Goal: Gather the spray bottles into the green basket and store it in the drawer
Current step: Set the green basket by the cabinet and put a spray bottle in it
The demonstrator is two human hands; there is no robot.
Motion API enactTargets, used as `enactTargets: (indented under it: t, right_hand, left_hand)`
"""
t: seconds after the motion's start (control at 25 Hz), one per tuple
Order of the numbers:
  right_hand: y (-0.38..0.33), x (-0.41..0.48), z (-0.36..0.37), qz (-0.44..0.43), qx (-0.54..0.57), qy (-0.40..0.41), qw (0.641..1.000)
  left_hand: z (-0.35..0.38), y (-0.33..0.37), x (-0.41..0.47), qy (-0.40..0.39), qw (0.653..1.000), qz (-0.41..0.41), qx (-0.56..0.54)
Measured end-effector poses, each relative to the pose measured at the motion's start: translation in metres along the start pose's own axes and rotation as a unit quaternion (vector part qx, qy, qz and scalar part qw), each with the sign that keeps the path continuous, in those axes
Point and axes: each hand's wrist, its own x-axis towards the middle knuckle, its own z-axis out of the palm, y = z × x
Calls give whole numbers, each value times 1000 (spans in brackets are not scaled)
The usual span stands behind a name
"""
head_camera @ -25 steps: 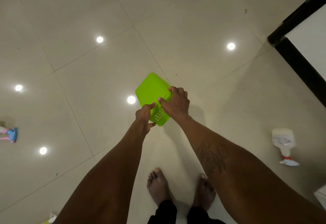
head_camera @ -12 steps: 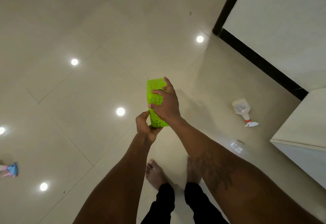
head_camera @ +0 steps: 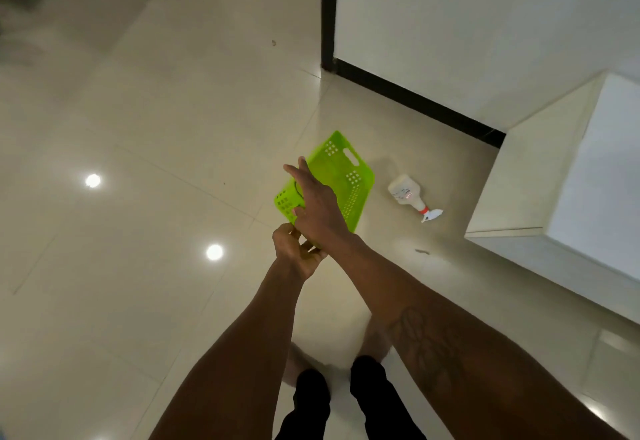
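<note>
Left: glossy cream tiled floor (head_camera: 156, 120) is lying open.
Right: white boxy cabinet (head_camera: 512, 179) and black-skirted wall (head_camera: 467, 23) are flanking the toppled white plastic spray bottle (head_camera: 405, 193).

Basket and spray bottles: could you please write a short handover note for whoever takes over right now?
Left hand: pinches the near edge of the basket.
Right hand: fingers straight, laid flat against the basket.
Basket: held tilted above the floor; no bottle seen in it.
Bottle: lies on its side on the floor, right of the basket, near a white cabinet.
Done: basket picked up.
Left: put in this bottle and any others, then store the basket in the drawer, which I cannot make out here.
</note>
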Motion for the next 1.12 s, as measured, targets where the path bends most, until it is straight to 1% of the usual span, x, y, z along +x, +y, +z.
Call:
enactTargets:
  t: [0.08, 0.24, 0.28, 0.32, 0.4, 0.44, 0.48, 0.56, 0.64, 0.68, 0.72, 0.8, 0.84, 0.88, 0.92, 0.96, 1.0, 1.08, 1.12]
  right_hand:
    - [15, -1, -24, -18, -35, -25, 999]
    - [51, -6, -74, -48, -81, -77, 993]
    - [64, -8, -86, -51, -98, -92, 990]
    - [76, -10, -96, -49, -122, -108, 985]
    - [99, -14, -112, -45, -171, -132, 975]
    - [109, -16, -118, -43, -187, -135, 972]
    - [120, -18, -123, -43, -194, -133, 971]
    - [138, -20, -131, -64, -198, -126, 970]
    - [154, -21, -139, -70, -155, -108, 980]
    - [161, -22, -145, -68, -130, -93, 985]
    - [167, -22, -152, -66, -121, -71, 988]
    - [181, -28, -165, -56, -122, -25, 991]
    - [189, -31, -170, -40, -116, 17, 992]
    - [200, -34, -174, -16, -108, 84, 990]
    - [210, -34, -178, 16, -105, 167, 980]
    - [221, -33, -181, 66, -101, 241, 963]
    - [231, -29, -184, 130, -89, 290, 944]
    - [249, -18, -189, 232, -37, 335, 912]
    - [257, -12, -191, 258, -10, 362, 896]
  left_hand:
    - [27, -7, 3, 2, 998, 0, 70]
    - [80, 2, 7, -18, 991, 2, 129]
    - [95, 6, 8, -27, 984, -1, 178]
    - [108, 8, 10, -40, 970, -4, 241]
    - [136, 7, 13, -64, 923, -7, 379]
    - [149, 3, 19, -62, 898, -3, 435]
    - [164, -5, 27, -48, 878, 7, 477]
    - [193, -26, 40, 10, 844, 48, 533]
    - [214, -48, 54, 76, 799, 108, 587]
    - [225, -57, 60, 91, 778, 132, 608]
    - [234, -63, 65, 93, 764, 151, 620]
    - [249, -74, 74, 70, 760, 166, 625]
    - [257, -77, 79, 55, 759, 169, 626]
    - [266, -80, 85, 39, 753, 173, 634]
    - [274, -81, 92, 25, 745, 181, 642]
    - [283, -82, 99, 12, 738, 190, 648]
    - [292, -82, 106, -2, 734, 198, 650]
    - [308, -84, 121, -19, 711, 220, 667]
    - [314, -86, 128, -23, 697, 230, 678]
